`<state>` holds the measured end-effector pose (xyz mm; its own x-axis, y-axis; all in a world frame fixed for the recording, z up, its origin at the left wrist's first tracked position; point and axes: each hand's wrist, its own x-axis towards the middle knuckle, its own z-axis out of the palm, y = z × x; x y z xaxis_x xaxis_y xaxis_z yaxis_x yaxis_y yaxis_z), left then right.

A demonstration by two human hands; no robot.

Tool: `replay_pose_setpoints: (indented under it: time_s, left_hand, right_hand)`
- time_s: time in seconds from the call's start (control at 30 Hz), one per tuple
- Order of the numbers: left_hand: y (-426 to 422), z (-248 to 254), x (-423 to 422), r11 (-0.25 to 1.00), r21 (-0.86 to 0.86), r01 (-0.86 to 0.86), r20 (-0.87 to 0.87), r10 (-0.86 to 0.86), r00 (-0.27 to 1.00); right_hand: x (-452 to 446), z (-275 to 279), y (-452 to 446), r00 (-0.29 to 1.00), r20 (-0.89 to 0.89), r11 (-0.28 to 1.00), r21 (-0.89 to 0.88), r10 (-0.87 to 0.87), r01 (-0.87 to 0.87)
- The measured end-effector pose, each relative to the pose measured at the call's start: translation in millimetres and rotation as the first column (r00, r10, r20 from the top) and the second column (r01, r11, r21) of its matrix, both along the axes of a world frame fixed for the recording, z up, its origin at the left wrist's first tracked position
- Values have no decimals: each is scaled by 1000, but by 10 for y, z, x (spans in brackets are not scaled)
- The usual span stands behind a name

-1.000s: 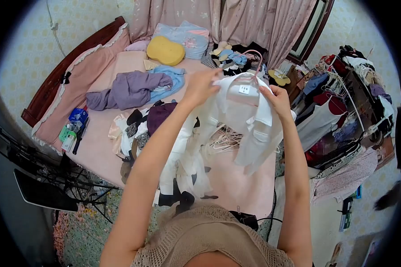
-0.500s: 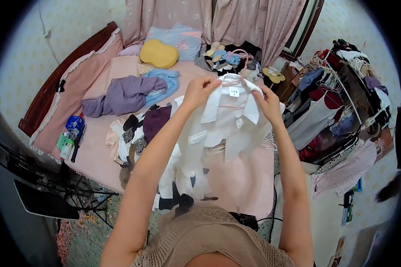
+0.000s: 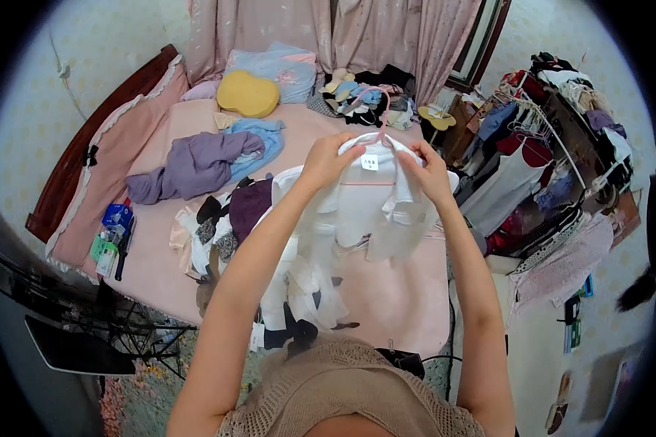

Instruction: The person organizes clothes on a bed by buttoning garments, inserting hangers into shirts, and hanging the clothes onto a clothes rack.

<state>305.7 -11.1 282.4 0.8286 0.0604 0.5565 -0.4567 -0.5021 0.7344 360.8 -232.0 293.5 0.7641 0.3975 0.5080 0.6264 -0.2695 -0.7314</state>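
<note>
A white collared shirt [image 3: 357,218] of thin, partly see-through cloth hangs in front of me over the bed. Inside its neck sits a pink clothes hanger [image 3: 384,102], whose hook rises above the collar and whose crossbar shows through the open front. My left hand [image 3: 329,162] pinches the left side of the collar. At the right side of the collar, my right hand [image 3: 428,171] grips the cloth, thumb and fingers closed. Between the hands a white label shows at the back of the neck. The shirt's lower part is blurred.
On the pink bed [image 3: 408,306] lie a purple blanket [image 3: 197,164], a yellow cushion [image 3: 248,95] and a pile of mixed clothes [image 3: 222,222]. A loaded clothes rack [image 3: 554,138] stands at the right. A black screen [image 3: 76,346] is at the lower left.
Both hands have moved slightly down the view with the shirt. The collar has folded further round the hanger, and the shirt's shoulders spread wider. My view has shifted a little.
</note>
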Motion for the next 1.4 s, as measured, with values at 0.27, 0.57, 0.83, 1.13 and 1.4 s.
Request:
replay_pose_setpoints:
  time_s: [0.27,0.57,0.83,1.13,1.4]
  left_hand:
    - [-142,35,-57,938,177,-298,134,277,951]
    - [-205,21,33,990,68,-126,365,93,926]
    - [-98,-199,283,909,-60,412,-160,-416,895]
    - [-792,-1009,160,682,-180,709,-558,-664,497]
    - [-1630,-1428,-561,67,-544,837,-723,-543,-426]
  right_hand:
    - [3,-105,-32,977,147,988,55,-152,146]
    - [-379,-19,-83,946,285,984,-43,-153,172]
    - [-435,-331,-921,950,-87,938,157,-299,309]
    - [-1281,-465,-2005,823,-155,836,-48,-546,546]
    - [-2133,-578,-2786,630,-519,810,-271,-577,519]
